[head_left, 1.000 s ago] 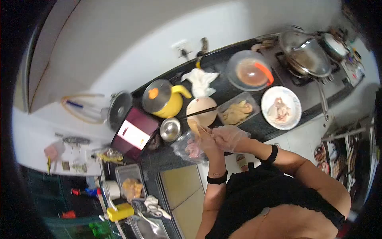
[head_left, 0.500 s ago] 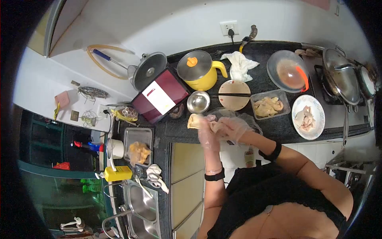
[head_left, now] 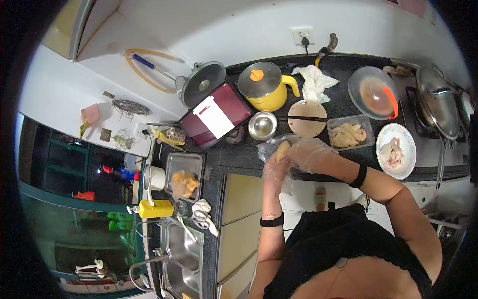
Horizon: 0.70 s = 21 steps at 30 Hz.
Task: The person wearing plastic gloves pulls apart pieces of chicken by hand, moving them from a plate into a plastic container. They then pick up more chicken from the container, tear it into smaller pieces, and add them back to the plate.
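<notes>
Left grip (head_left: 275, 168), gloved, is closed on a pale piece (head_left: 282, 150) by the front edge of the surface (head_left: 239, 159); right grip (head_left: 309, 154) lies alongside, its hold hidden. Piece no longer juts leftward but tilts up between both: re-angled, apparently, handling still under way.

Light is shining on the white walls (head_left: 219, 35). A black counter (head_left: 243, 160) is running along them and bending round a corner. Cream cupboard doors (head_left: 241, 199) are sitting below one side. Pale tiles (head_left: 296, 197) are covering the floor (head_left: 298, 190). On the left, a green-framed window (head_left: 84, 231) is looking dark.
</notes>
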Available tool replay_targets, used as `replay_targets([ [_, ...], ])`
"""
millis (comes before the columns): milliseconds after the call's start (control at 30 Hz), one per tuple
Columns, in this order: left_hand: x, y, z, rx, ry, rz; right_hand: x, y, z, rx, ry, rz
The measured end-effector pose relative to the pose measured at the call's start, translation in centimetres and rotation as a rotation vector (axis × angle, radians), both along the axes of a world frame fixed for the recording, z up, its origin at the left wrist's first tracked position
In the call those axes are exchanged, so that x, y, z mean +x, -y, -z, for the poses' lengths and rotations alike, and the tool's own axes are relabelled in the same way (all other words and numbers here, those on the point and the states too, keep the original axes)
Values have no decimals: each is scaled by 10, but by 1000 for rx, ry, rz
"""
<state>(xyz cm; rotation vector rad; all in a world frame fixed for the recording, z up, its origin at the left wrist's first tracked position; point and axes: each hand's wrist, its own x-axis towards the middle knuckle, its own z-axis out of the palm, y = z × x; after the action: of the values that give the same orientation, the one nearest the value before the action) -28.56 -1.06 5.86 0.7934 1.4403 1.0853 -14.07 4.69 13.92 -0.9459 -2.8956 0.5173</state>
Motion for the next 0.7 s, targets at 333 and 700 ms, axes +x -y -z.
replay_targets([
  [333, 25, 4, 1, 267, 182, -226, -11, -2, 17, -49, 7, -28],
  [700, 27, 6, -15, 252, 12, -212, 1, 8, 59, -183, -525, 180],
])
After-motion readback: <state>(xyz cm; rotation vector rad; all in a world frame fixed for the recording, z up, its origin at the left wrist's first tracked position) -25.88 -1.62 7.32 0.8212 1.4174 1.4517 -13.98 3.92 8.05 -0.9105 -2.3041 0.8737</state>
